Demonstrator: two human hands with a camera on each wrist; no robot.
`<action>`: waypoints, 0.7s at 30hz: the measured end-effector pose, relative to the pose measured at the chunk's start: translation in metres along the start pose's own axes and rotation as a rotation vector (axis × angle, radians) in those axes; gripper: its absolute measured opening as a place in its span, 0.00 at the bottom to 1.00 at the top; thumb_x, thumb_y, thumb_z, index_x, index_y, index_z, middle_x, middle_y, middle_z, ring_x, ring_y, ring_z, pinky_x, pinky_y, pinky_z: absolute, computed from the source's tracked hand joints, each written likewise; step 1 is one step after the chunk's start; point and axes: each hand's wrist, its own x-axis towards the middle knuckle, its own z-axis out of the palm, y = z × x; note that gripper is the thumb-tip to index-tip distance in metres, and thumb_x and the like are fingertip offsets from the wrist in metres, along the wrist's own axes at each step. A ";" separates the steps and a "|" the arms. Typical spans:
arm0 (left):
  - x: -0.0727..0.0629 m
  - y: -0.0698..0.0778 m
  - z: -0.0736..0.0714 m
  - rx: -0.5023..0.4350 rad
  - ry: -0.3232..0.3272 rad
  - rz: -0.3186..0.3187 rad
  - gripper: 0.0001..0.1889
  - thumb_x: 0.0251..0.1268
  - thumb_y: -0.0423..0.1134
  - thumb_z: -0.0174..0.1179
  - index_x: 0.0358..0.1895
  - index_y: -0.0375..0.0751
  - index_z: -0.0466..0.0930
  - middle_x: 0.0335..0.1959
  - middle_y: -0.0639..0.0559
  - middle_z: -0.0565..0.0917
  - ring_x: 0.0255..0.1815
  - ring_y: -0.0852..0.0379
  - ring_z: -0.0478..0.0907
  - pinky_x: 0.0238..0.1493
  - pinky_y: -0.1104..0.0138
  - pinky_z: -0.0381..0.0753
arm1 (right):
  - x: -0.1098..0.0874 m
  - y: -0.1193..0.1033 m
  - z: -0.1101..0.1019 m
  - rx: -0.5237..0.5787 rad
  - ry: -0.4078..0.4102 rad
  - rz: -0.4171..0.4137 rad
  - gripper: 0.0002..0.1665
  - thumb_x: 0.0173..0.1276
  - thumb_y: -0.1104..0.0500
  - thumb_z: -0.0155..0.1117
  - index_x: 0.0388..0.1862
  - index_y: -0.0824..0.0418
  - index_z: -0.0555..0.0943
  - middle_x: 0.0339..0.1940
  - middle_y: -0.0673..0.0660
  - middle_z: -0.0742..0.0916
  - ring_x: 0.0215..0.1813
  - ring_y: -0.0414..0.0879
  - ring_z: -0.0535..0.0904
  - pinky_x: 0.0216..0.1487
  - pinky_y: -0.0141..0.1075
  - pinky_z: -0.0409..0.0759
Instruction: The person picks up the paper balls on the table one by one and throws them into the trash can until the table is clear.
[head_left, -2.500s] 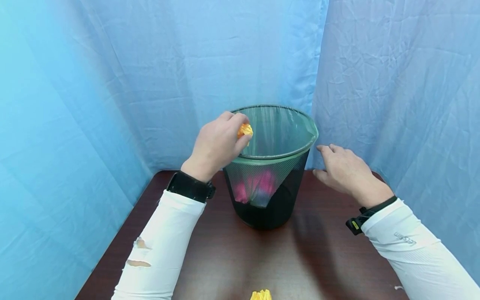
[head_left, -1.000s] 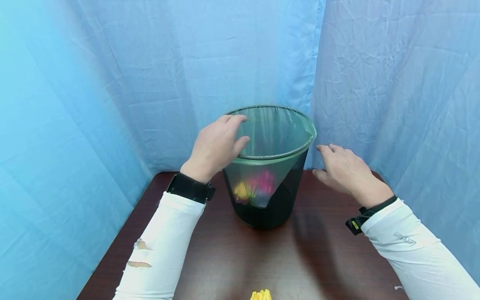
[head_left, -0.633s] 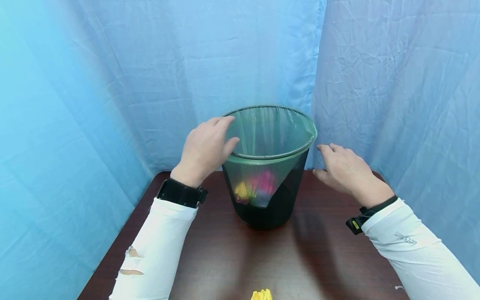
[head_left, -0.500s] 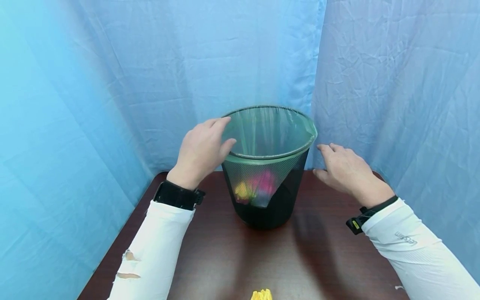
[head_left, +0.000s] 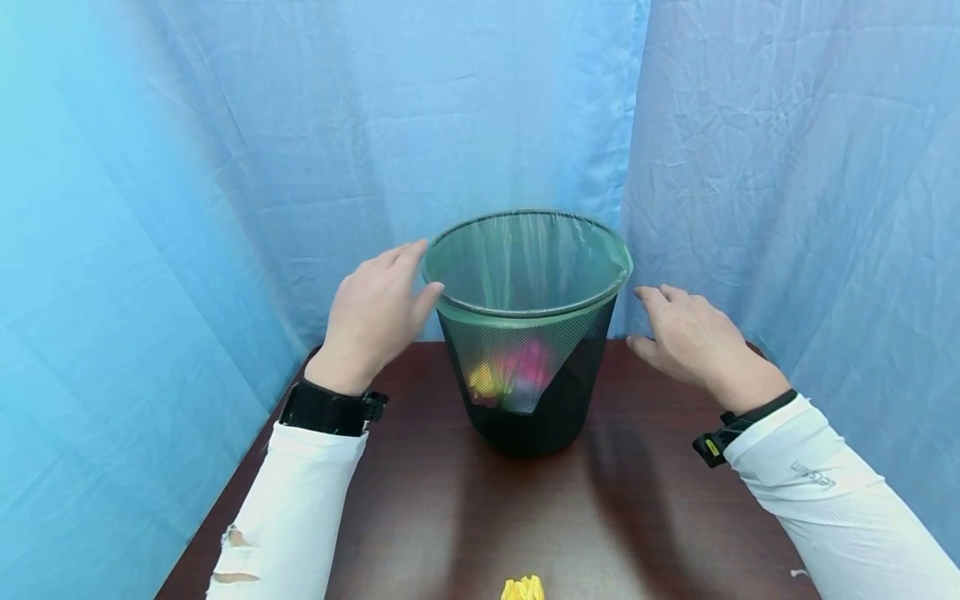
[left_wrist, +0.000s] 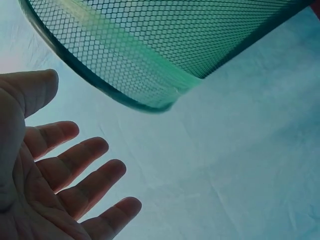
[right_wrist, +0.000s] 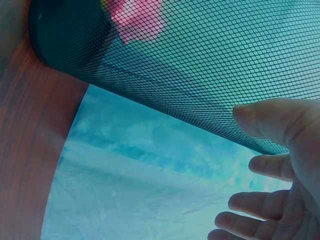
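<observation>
A black mesh wastebasket lined with a thin green bag stands upright at the back of the table. Through its mesh show a yellow crumpled piece and pink crumpled pieces. My left hand hovers at the left side of the rim, fingers spread, holding nothing; the left wrist view shows its bare palm and fingertips below the rim. To the right of the basket my right hand is held in the air, fingers loosely extended, with nothing in it. A yellow crumpled piece lies at the near edge of view.
The dark brown wooden table carries the basket near its back edge. Light blue curtains hang behind and on both sides. A small white scrap lies near the right forearm.
My left hand let go of a yellow crumpled piece, which now shows inside the basket. That hand then moved left and slightly down, off the rim opening. The right hand stayed in place.
</observation>
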 end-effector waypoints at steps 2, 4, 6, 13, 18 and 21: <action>-0.004 -0.003 0.000 -0.003 0.013 0.000 0.31 0.74 0.48 0.65 0.74 0.37 0.73 0.69 0.39 0.81 0.65 0.40 0.81 0.61 0.45 0.84 | 0.000 0.000 0.000 0.000 -0.002 0.000 0.44 0.73 0.49 0.65 0.79 0.69 0.63 0.76 0.77 0.69 0.71 0.76 0.69 0.65 0.71 0.72; -0.007 -0.006 0.000 -0.008 0.022 0.002 0.31 0.74 0.46 0.66 0.74 0.36 0.73 0.68 0.38 0.81 0.65 0.39 0.82 0.60 0.44 0.84 | -0.001 -0.001 0.000 0.000 -0.003 0.001 0.44 0.73 0.49 0.65 0.79 0.69 0.63 0.76 0.76 0.69 0.71 0.76 0.69 0.65 0.71 0.73; -0.011 -0.007 0.000 -0.011 0.024 0.004 0.31 0.74 0.45 0.66 0.74 0.35 0.73 0.68 0.38 0.81 0.64 0.38 0.81 0.60 0.44 0.84 | -0.001 -0.001 -0.001 -0.001 -0.003 0.000 0.44 0.73 0.49 0.65 0.79 0.69 0.62 0.76 0.76 0.69 0.71 0.76 0.69 0.65 0.71 0.73; -0.022 -0.010 0.002 0.005 0.016 0.014 0.32 0.73 0.44 0.67 0.74 0.32 0.72 0.68 0.35 0.81 0.64 0.36 0.81 0.61 0.43 0.83 | -0.002 -0.001 0.000 0.004 0.011 -0.002 0.44 0.73 0.49 0.65 0.79 0.69 0.63 0.75 0.76 0.71 0.71 0.75 0.70 0.65 0.70 0.73; -0.029 -0.011 0.003 0.021 -0.037 -0.017 0.35 0.72 0.47 0.67 0.75 0.32 0.70 0.69 0.34 0.79 0.66 0.34 0.79 0.64 0.42 0.80 | -0.003 -0.001 0.000 0.008 0.018 -0.006 0.43 0.73 0.50 0.65 0.78 0.69 0.64 0.75 0.75 0.71 0.70 0.75 0.71 0.64 0.70 0.74; -0.033 -0.011 0.004 0.029 -0.071 -0.040 0.37 0.72 0.48 0.67 0.76 0.32 0.69 0.70 0.33 0.78 0.68 0.34 0.78 0.66 0.41 0.78 | -0.004 -0.001 0.002 0.007 0.023 -0.015 0.44 0.72 0.50 0.67 0.78 0.70 0.64 0.74 0.76 0.72 0.69 0.75 0.72 0.63 0.70 0.75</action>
